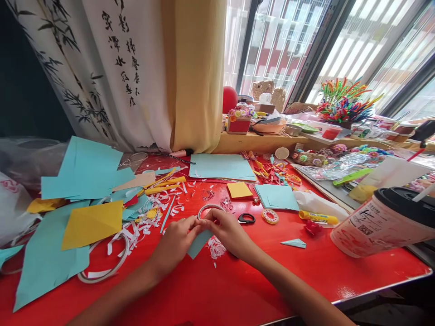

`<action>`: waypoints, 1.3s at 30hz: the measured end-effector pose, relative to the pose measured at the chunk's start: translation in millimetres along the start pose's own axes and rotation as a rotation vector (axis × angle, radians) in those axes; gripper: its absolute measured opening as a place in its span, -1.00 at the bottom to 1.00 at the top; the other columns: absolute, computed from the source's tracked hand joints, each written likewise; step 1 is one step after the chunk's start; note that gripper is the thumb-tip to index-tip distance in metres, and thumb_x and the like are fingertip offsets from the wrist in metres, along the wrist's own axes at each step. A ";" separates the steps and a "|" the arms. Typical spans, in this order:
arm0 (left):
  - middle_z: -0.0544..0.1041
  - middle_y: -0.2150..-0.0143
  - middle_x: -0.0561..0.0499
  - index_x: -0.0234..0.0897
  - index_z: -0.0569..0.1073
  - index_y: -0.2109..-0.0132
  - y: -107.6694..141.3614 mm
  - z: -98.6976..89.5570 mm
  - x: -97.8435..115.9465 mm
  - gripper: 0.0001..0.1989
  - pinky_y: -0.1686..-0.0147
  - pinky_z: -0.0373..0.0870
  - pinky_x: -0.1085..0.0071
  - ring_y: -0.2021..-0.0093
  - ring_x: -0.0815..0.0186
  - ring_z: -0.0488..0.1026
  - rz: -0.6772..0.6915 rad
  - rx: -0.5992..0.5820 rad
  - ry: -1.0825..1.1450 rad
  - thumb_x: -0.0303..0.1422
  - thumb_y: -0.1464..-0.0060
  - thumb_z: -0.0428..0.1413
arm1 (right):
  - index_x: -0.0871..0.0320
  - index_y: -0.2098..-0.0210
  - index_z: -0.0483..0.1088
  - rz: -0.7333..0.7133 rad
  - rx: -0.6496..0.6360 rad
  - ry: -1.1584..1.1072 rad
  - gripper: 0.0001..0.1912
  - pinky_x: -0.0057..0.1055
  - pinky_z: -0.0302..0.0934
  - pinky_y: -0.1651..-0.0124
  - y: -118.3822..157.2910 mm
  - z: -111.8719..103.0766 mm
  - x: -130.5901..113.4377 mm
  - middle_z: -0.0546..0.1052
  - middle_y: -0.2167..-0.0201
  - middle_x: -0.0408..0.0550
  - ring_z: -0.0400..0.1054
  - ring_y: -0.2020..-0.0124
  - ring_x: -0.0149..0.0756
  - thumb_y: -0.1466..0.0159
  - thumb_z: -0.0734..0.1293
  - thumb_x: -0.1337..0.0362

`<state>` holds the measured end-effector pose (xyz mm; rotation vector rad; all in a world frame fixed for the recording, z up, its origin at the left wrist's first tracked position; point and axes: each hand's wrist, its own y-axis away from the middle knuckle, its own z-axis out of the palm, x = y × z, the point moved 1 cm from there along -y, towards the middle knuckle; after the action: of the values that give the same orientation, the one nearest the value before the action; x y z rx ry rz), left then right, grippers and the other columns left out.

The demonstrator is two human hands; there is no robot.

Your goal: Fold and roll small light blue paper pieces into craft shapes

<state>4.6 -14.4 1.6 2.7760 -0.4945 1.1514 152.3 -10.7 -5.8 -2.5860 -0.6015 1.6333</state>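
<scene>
Both my hands meet over the middle of the red table, fingertips together on a small piece of light blue paper [200, 244]. My left hand [178, 237] pinches it from the left, and my right hand [228, 229] grips its upper right side. Part of the paper hangs below the fingers; the rest is hidden behind them. Just beyond my fingertips lies a roll of white tape [211, 207], partly covered by the hands. Black-handled scissors [246, 218] rest to the right, their blades mostly hidden. White paper scraps [216, 249] lie under my right hand.
At left are blue sheets [54, 258], a yellow sheet [93, 225], a tape ring [102, 277] and shreds. Blue squares [277, 197], a yellow glue stick [318, 218], a folded blue piece [294, 243] and a large lidded cup [374, 226] stand or lie right.
</scene>
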 end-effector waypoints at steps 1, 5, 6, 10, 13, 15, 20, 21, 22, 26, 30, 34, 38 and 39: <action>0.42 0.48 0.09 -0.25 0.37 0.39 0.4 1.2 0.0 -0.66 0.49 0.10 0.49 0.49 0.39 0.29 0.004 -0.006 0.003 -0.14 -0.12 -0.15 | 0.19 0.49 0.27 0.007 0.000 0.003 -0.78 -0.51 0.04 0.42 -0.8 -0.2 1.3 0.37 0.49 -0.14 0.20 0.46 -0.44 -0.24 0.19 0.22; 0.39 0.50 0.09 -0.25 0.35 0.40 2.3 4.3 2.1 -0.71 0.47 0.11 0.49 0.48 0.38 0.28 0.048 -0.023 0.029 -0.18 -0.11 -0.13 | 0.18 0.54 0.20 0.030 0.034 0.070 -0.72 -0.52 -0.01 0.47 -4.1 -4.4 3.5 0.29 0.56 -0.18 0.12 0.51 -0.46 -0.24 0.17 0.18; 0.38 0.51 0.10 -0.25 0.35 0.41 2.4 4.6 2.5 -0.71 0.47 0.11 0.49 0.48 0.39 0.27 0.053 -0.024 0.037 -0.18 -0.11 -0.12 | 0.18 0.55 0.19 0.030 0.039 0.091 -0.71 -0.52 -0.02 0.48 -4.8 -5.4 3.2 0.28 0.57 -0.18 0.12 0.52 -0.46 -0.25 0.17 0.17; 0.33 0.56 0.12 -0.26 0.32 0.44 1.1 4.0 2.3 -0.68 0.52 0.07 0.49 0.53 0.40 0.23 0.041 -0.008 0.083 -0.14 -0.09 -0.11 | 0.17 0.53 0.22 0.042 0.048 0.171 -0.71 -0.52 -0.03 0.48 -6.3 -6.8 2.1 0.33 0.56 -0.16 0.14 0.52 -0.44 -0.25 0.16 0.14; 0.33 0.57 0.13 -0.26 0.33 0.45 0.3 2.2 2.3 -0.67 0.52 0.07 0.49 0.53 0.40 0.24 0.031 0.005 0.128 -0.12 -0.08 -0.09 | 0.16 0.54 0.21 0.065 0.100 0.194 -0.70 -0.51 -0.03 0.49 -7.8 -8.7 5.0 0.33 0.58 -0.16 0.15 0.52 -0.43 -0.24 0.15 0.13; 0.39 0.55 0.12 -0.27 0.35 0.45 0.8 1.1 3.3 -0.67 0.49 0.12 0.49 0.50 0.39 0.30 0.032 -0.001 0.161 -0.12 -0.08 -0.07 | 0.15 0.54 0.17 0.072 0.167 0.190 -0.69 -0.51 -0.02 0.49 -9.6 -13.2 9.7 0.29 0.60 -0.18 0.14 0.54 -0.43 -0.25 0.14 0.11; 0.53 0.44 0.10 -0.25 0.42 0.43 6.1 2.5 7.1 -0.70 0.33 0.23 0.47 0.38 0.34 0.43 0.019 -0.082 0.213 -0.15 -0.08 -0.04 | 0.15 0.57 0.13 0.098 0.347 0.166 -0.66 -0.50 -0.03 0.52 -17.2 -40.2 26.9 0.23 0.62 -0.19 0.08 0.56 -0.43 -0.23 0.13 0.08; 0.53 0.45 0.10 -0.25 0.42 0.43 7.2 3.7 7.2 -0.70 0.33 0.24 0.47 0.38 0.34 0.43 0.024 -0.104 0.198 -0.16 -0.09 -0.05 | 0.15 0.57 0.13 0.113 0.411 0.143 -0.66 -0.50 -0.02 0.52 -18.5 -47.2 29.8 0.22 0.62 -0.19 0.08 0.56 -0.43 -0.22 0.13 0.06; 0.52 0.45 0.10 -0.25 0.42 0.43 8.0 5.1 6.8 -0.69 0.33 0.25 0.46 0.39 0.34 0.43 0.039 -0.115 0.175 -0.17 -0.10 -0.06 | 0.15 0.55 0.15 0.121 0.468 0.102 -0.65 -0.51 0.00 0.52 -19.5 -53.3 32.0 0.23 0.60 -0.18 0.09 0.55 -0.42 -0.22 0.12 0.04; 0.50 0.24 0.03 -0.22 0.43 0.22 7.0 8.2 0.8 -0.72 0.15 0.25 0.42 0.18 0.31 0.40 0.237 0.117 0.015 -0.24 -0.17 -0.13 | 0.17 0.47 0.26 0.133 0.422 -0.065 -0.65 -0.52 0.06 0.55 -20.2 -55.1 31.7 0.28 0.57 -0.17 0.14 0.56 -0.44 -0.17 0.16 -0.01; 0.35 -0.05 -0.03 -0.17 0.25 -0.10 3.3 11.8 -8.8 -0.60 -0.07 0.14 0.29 -0.07 0.24 0.25 0.453 0.281 -0.215 -0.19 -0.12 -0.03 | 0.18 0.57 0.24 0.140 0.230 -0.100 -0.61 -0.54 -0.02 0.61 -15.5 -28.0 23.6 0.18 0.67 -0.22 0.07 0.63 -0.50 -0.14 0.21 -0.02; 0.42 0.05 -0.08 -0.25 0.34 0.01 -0.5 16.2 -17.7 -0.67 0.01 0.22 0.23 0.03 0.19 0.33 0.491 0.235 -0.337 -0.22 -0.11 -0.03 | 0.19 0.42 0.35 0.207 0.100 -0.310 -0.61 -0.55 0.13 0.55 -12.2 -16.3 17.5 0.31 0.60 -0.19 0.22 0.59 -0.48 -0.15 0.21 -0.05; 0.45 0.13 -0.06 -0.22 0.37 0.05 -4.9 13.3 -20.7 -0.71 0.11 0.29 0.29 0.11 0.22 0.38 0.317 0.207 -0.165 -0.29 -0.17 -0.14 | 0.18 0.10 0.32 0.325 -0.098 -0.537 -0.57 -0.44 0.32 0.28 -12.4 -26.3 15.2 0.48 0.38 -0.08 0.41 0.38 -0.38 -0.11 0.31 0.06; 0.46 0.13 -0.05 -0.21 0.35 0.02 -5.4 12.0 -20.1 -0.69 0.13 0.31 0.32 0.13 0.24 0.39 0.255 0.191 -0.094 -0.27 -0.17 -0.14 | 0.17 0.05 0.30 0.326 -0.124 -0.554 -0.53 -0.41 0.32 0.22 -12.7 -28.8 15.5 0.48 0.33 -0.06 0.42 0.33 -0.36 -0.08 0.36 0.13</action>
<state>1.2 -6.7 -20.9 3.0098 -0.8088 1.1757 179.4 11.4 -3.4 -2.3949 -0.3022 2.5265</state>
